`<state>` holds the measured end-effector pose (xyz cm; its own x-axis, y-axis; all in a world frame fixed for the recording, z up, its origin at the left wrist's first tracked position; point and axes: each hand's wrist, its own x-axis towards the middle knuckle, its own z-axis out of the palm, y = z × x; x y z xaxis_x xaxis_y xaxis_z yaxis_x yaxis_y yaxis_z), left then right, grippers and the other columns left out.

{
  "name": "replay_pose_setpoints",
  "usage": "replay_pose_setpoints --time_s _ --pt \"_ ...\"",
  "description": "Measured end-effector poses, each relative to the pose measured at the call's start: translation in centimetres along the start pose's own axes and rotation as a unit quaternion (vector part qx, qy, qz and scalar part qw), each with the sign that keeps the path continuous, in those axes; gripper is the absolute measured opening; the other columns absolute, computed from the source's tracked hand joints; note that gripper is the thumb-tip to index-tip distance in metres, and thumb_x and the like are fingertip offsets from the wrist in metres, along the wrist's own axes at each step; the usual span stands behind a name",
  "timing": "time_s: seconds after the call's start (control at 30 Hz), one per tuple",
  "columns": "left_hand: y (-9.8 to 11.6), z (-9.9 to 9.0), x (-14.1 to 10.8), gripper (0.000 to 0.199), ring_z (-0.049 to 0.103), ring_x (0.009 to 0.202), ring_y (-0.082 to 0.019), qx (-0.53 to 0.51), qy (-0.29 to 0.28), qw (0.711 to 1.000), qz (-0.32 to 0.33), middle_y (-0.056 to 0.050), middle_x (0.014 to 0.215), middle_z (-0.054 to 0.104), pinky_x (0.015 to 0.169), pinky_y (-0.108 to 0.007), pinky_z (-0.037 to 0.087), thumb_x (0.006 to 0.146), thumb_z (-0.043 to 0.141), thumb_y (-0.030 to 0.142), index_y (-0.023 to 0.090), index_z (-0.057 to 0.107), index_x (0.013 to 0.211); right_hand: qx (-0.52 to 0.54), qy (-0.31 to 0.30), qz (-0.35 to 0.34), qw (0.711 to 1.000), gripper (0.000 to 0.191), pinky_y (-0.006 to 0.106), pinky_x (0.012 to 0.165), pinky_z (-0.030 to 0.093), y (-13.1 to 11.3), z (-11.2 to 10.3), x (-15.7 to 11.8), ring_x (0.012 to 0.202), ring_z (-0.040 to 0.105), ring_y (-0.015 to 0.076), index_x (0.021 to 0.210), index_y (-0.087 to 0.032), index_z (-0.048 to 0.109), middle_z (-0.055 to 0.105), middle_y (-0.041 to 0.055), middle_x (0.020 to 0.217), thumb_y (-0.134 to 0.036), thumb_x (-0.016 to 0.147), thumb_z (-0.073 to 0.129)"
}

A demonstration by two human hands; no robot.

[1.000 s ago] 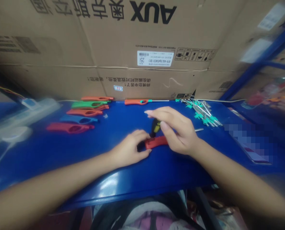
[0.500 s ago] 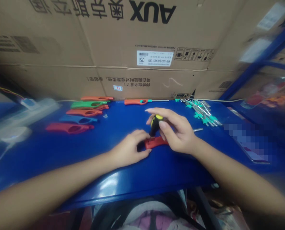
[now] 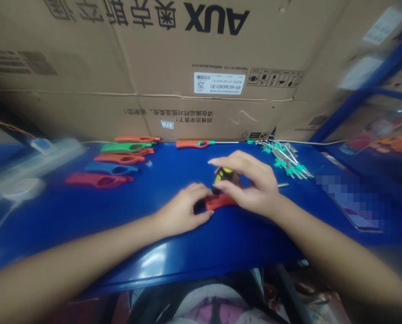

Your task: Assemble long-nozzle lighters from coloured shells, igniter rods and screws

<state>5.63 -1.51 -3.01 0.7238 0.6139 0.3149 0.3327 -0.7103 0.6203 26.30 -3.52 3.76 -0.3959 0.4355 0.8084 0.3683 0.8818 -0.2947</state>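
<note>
My left hand [image 3: 185, 208] grips the left end of a red lighter [image 3: 221, 202] between thumb and fingers, on the blue table. A thin metal tube sticks out to the right, past my other hand. My right hand [image 3: 255, 182] is closed around a short black-and-yellow screwdriver [image 3: 223, 176], held steeply over the lighter's left part. The screwdriver's tip is hidden, so I cannot tell whether it touches a screw. My right hand also covers the lighter's right part.
Several coloured lighter handles [image 3: 119, 157] lie at the left back. An orange lighter [image 3: 192, 144] with its metal tube lies along the cardboard wall [image 3: 153, 81]. Silver tubes with teal parts [image 3: 285, 159] are heaped at the back right. A phone-like flat object [image 3: 366, 218] lies right.
My right hand has shifted slightly right, and the screwdriver has tilted and turned in its fingers. My left hand and the red lighter stay in place.
</note>
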Motion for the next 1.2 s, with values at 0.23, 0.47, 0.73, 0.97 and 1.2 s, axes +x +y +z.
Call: replay_pose_setpoints --time_s 0.23,0.47,0.73,0.97,1.2 --pt "0.2 -0.1 0.0 0.024 0.061 0.103 -0.025 0.001 -0.007 1.000 0.000 -0.008 0.109 0.067 0.093 -0.042 0.051 0.086 0.067 0.021 0.018 0.065 0.110 0.063 -0.053 0.007 0.997 0.039 0.036 0.083 0.056 -0.1 0.2 -0.1 0.098 0.064 0.0200 0.137 -0.015 0.054 0.066 0.0115 0.109 -0.018 0.100 0.043" --pt "0.1 0.0 -0.1 0.021 0.063 0.097 -0.023 0.005 0.000 1.000 -0.005 -0.006 0.102 0.066 0.091 -0.041 0.052 0.086 0.068 0.022 0.020 0.065 0.107 -0.014 -0.014 -0.028 0.999 0.029 0.029 0.067 0.054 0.4 0.3 -0.3 0.079 0.061 0.0170 0.121 -0.019 0.064 0.067 0.0059 0.090 -0.024 0.093 0.065" --pt "0.2 -0.2 0.0 0.028 0.062 0.104 -0.025 0.001 -0.009 1.000 -0.005 -0.008 0.111 0.066 0.094 -0.042 0.051 0.086 0.067 0.022 0.020 0.065 0.114 0.073 -0.057 0.036 0.995 0.037 0.037 0.085 0.058 -0.3 0.2 0.0 0.103 0.065 0.0200 0.135 -0.017 0.055 0.068 0.0119 0.115 -0.016 0.100 0.043" --pt "0.0 0.0 -0.1 0.018 0.062 0.096 -0.023 0.005 0.000 1.000 -0.004 -0.006 0.100 0.064 0.089 -0.040 0.053 0.087 0.068 0.024 0.019 0.065 0.104 -0.027 -0.011 -0.037 0.999 0.031 0.028 0.066 0.055 0.1 0.3 -0.3 0.076 0.061 0.0154 0.122 -0.019 0.065 0.066 0.0050 0.089 -0.026 0.092 0.069" --pt "0.0 -0.1 0.0 0.023 0.061 0.104 -0.026 -0.003 -0.011 1.000 -0.012 -0.009 0.110 0.064 0.094 -0.043 0.051 0.088 0.068 0.025 0.018 0.064 0.110 0.070 -0.041 0.019 0.997 0.038 0.039 0.086 0.056 -0.7 0.5 0.2 0.102 0.063 0.0208 0.134 -0.016 0.058 0.067 0.0121 0.111 -0.014 0.098 0.046"
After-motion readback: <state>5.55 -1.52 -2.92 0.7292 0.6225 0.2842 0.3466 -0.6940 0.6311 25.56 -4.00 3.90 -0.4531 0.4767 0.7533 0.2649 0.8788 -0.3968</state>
